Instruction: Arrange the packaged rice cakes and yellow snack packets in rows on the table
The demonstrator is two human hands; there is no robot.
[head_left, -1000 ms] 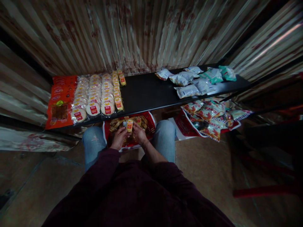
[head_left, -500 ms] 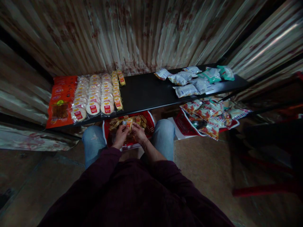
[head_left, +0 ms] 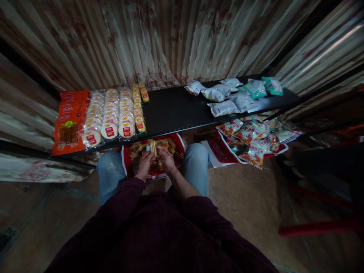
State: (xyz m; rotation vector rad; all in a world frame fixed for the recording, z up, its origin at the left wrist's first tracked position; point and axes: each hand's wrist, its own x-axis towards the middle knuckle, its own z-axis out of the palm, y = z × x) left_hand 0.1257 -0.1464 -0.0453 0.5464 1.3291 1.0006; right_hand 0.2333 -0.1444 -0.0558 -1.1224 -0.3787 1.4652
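Note:
Between my knees sits a red bag [head_left: 179, 146] with a white rim, holding many small yellow-wrapped snacks. Above it, my left hand [head_left: 145, 163] and my right hand [head_left: 166, 158] are both closed on one wrapped snack [head_left: 154, 148], fingertips at its two sides. Its ridged yellowish side shows through clear film. At the left of the black shelf, a short column of similar wrapped snacks [head_left: 138, 110] lies beside rows of round white packaged crackers [head_left: 109, 130]. Farther left are orange packets [head_left: 69, 125].
Silvery and green snack packets [head_left: 223, 109] lie on the right part of the black shelf [head_left: 173, 110]. Under it stands another red bag [head_left: 217, 149] full of patterned packets [head_left: 251, 138]. A pleated curtain [head_left: 170, 41] hangs behind. Red metal legs [head_left: 315, 228] are at lower right.
The snack in my hands has turned: its red and yellow label faced me before, and now its plain ridged side shows. Both hands have stayed over the red bag.

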